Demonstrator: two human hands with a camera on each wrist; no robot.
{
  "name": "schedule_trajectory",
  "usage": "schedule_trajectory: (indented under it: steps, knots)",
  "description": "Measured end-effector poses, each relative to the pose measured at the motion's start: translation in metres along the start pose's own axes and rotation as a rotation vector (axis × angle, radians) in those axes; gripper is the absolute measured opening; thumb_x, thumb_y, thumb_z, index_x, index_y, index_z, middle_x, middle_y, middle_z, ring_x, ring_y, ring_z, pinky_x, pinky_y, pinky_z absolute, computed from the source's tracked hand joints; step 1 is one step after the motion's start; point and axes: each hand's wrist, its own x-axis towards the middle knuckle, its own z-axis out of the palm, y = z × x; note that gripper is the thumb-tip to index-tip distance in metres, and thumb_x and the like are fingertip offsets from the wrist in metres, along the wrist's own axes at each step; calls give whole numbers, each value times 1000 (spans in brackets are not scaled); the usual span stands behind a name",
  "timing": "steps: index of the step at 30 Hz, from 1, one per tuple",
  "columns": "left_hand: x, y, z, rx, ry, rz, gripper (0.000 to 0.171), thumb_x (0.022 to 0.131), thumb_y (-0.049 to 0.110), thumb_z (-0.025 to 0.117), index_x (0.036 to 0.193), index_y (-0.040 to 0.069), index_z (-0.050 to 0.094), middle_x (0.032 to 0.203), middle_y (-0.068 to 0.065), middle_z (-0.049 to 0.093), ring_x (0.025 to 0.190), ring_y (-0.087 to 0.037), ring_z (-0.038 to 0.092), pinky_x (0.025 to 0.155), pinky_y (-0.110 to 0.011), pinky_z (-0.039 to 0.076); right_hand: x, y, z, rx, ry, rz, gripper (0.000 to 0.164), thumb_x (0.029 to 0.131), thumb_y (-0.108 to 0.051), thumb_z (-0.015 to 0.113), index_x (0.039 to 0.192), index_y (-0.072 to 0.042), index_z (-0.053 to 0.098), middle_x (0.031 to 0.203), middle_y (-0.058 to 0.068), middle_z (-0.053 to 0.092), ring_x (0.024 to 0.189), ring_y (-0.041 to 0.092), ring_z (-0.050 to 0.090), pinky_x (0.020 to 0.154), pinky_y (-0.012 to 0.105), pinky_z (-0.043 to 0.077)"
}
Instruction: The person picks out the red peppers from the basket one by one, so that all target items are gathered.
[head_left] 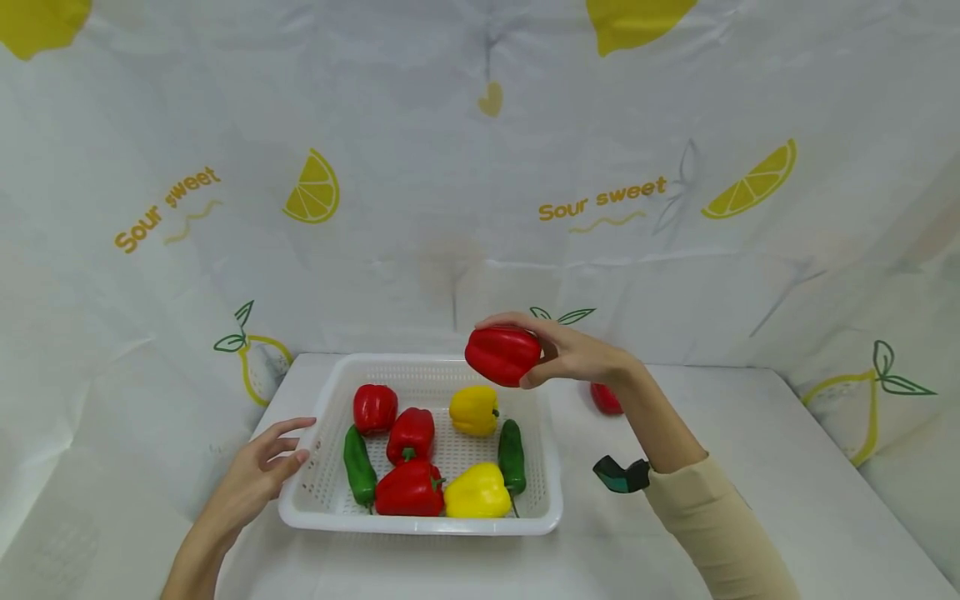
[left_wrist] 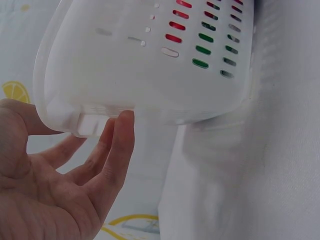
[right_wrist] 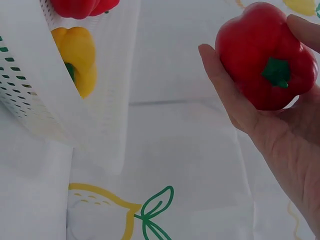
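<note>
My right hand (head_left: 566,354) holds a red bell pepper (head_left: 502,356) up over the basket's back right corner. In the right wrist view its green stem (right_wrist: 276,73) faces the camera, with thumb and fingers around its sides. At the left rim of the white plastic basket (head_left: 420,524) is my left hand (head_left: 258,475), its thumb over the rim and its fingertips (left_wrist: 125,122) against the outside below. Inside the basket lie red bell peppers (head_left: 409,489), yellow bell peppers (head_left: 477,492) and two long green peppers (head_left: 512,457), one along each side.
Another red pepper (head_left: 606,398) rests on the white table (head_left: 750,467) right of the basket, partly hidden behind my right forearm. A dark strap (head_left: 622,475) sticks out beside the right sleeve. A white cloth (head_left: 450,208) with lemon prints hangs behind the table.
</note>
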Motion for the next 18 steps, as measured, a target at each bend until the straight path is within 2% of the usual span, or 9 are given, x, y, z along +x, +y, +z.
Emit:
schedule_trajectory:
  steps: [8,14,18]
  knots:
    - [0,0,0,-14,-6,14,60,107,28,70,160,11,47,138,-27,68,103,-11,73,77,-33,62,-18,7,-7,94,8,-32,79,91,-3,70,162,-17,39,159,16,49,127,39,64,100,59,61]
    - [1,-1,-1,-19,-9,11,61,107,28,70,161,11,47,138,-26,68,103,-11,73,77,-34,62,-28,16,-12,111,10,-96,71,95,1,65,160,-16,43,158,12,50,123,38,67,98,53,63]
    - [0,-1,0,-14,-6,7,61,107,28,70,161,11,47,138,-25,69,102,-11,73,77,-34,62,-34,19,-13,84,44,-95,64,97,-3,65,158,-16,47,155,6,55,123,36,66,96,49,64]
